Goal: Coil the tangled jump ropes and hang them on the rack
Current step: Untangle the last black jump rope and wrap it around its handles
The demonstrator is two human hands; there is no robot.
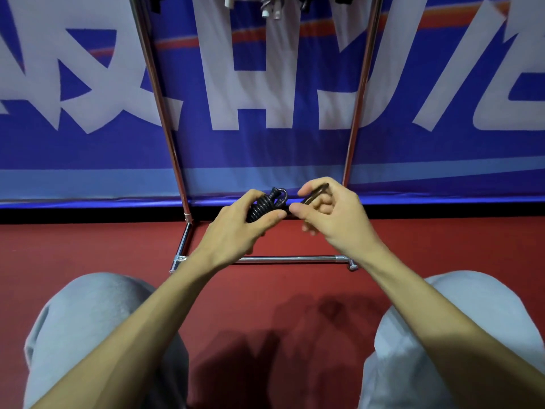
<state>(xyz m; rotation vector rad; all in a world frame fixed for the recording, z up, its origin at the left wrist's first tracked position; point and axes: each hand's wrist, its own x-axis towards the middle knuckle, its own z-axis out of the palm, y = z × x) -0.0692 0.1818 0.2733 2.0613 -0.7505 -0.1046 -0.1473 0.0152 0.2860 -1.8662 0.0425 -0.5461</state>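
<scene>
Where the rope is: a black jump rope, wound into a small tight coil, is held in the air between both hands, low in front of the rack and above the floor.
Left hand: the left hand grips the coil, fingers curled over its top and thumb pressed along its near side; the lower part of the coil is hidden behind this hand.
Right hand: the right hand pinches a dark loose end of the same rope between thumb and bent fingers; whether this piece is a handle or a strand is hard to make out.
Rack: a chrome rack with two slanting uprights and a base bar on the floor; its top is cut off by the upper edge.
Hung items: hanging tips, white and dark, show at the very top between the uprights; only their lower ends are in view, too blurred to name.
Backdrop: a blue banner with large white characters, cropped at both sides.
Floor: a red floor, with dark shadows near the bottom.
Legs: grey-clad knees at either side, cut off by the lower edge.
</scene>
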